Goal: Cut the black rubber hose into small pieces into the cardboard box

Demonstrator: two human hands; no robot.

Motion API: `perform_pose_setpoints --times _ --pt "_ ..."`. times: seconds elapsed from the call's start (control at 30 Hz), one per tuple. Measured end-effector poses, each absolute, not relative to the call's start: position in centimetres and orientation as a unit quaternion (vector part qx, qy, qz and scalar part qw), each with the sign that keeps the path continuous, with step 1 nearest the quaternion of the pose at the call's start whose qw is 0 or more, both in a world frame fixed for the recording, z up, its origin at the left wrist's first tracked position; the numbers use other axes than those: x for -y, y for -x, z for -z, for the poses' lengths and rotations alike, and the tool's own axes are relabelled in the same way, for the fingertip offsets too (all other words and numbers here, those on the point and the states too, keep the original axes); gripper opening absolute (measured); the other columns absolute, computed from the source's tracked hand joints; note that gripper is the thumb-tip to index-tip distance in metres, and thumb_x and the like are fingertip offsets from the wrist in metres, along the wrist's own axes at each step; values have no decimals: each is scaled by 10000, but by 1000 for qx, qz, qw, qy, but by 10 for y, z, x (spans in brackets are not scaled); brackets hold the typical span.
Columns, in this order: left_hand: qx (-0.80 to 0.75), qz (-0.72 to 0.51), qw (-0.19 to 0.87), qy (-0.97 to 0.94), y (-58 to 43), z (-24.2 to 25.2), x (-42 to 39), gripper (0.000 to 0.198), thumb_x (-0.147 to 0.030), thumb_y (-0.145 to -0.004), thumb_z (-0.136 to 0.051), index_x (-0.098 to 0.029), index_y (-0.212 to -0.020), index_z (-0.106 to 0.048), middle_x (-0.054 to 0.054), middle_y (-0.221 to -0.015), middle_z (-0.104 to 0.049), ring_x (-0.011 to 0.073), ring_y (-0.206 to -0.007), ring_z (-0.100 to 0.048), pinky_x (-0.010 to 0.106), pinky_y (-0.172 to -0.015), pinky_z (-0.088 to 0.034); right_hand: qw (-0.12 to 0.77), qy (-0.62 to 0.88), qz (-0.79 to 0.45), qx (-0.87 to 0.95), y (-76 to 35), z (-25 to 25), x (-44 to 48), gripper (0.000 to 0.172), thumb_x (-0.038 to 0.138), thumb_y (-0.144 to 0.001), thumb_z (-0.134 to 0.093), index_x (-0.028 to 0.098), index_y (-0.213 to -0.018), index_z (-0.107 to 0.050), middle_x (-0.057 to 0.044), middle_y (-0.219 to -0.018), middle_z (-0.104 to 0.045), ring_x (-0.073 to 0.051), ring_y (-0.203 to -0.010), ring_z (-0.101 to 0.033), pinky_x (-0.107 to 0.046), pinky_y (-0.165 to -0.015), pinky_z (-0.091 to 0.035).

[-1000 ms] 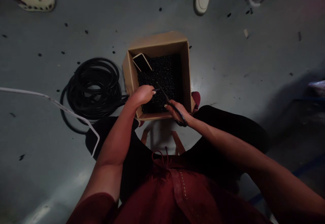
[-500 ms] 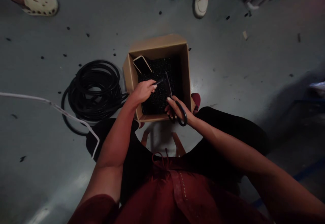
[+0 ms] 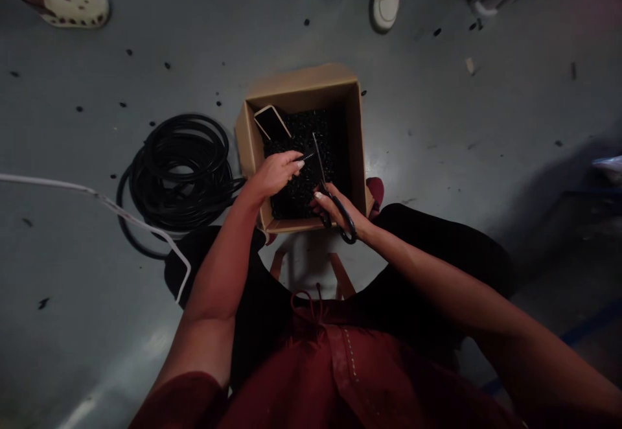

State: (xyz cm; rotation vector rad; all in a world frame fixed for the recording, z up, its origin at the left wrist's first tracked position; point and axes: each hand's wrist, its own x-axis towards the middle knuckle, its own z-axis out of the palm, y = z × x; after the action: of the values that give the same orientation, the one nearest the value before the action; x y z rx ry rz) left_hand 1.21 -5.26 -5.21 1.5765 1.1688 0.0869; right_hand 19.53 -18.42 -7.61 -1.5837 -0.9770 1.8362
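Note:
My left hand (image 3: 278, 173) reaches over the open cardboard box (image 3: 360, 131) and pinches a short black ribbed strip (image 3: 306, 156). The strip's free end points right, toward the scissors. Black-handled scissors (image 3: 350, 227) are in my right hand (image 3: 340, 207), at the box's near right side. Their blades point away from me, up against the strip's end; whether they touch it I cannot tell. Below both hands, many small black pieces (image 3: 311, 124) cover the inside of the box. A phone-like dark slab with a pale edge (image 3: 273, 124) leans in the far left corner.
A coil of black tubing (image 3: 182, 150) lies on the floor left of the box. A pale cable (image 3: 97, 196) crosses at the left. Black bits (image 3: 168, 65) dot the floor. Other people's shoes (image 3: 72, 4) stand at the far side.
The scissors have shifted slightly left, toward the strip, and their blades have drawn closer together. My left hand has moved slightly right with the strip.

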Motion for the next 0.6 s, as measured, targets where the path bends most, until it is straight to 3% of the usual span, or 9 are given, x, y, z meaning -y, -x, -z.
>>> perform_pose_setpoints --times 0.6 --pt "-470 -12 550 -690 -12 50 52 313 -307 -951 -483 -131 -1042 -726 53 -878 -682 162 -791 -592 298 -787 -485 239 598 -647 408 -199 78 186 506 634 -929 -577 229 -1231 -550 -69 -1074 -697 -224 -976 -685 -379 -865 -577"
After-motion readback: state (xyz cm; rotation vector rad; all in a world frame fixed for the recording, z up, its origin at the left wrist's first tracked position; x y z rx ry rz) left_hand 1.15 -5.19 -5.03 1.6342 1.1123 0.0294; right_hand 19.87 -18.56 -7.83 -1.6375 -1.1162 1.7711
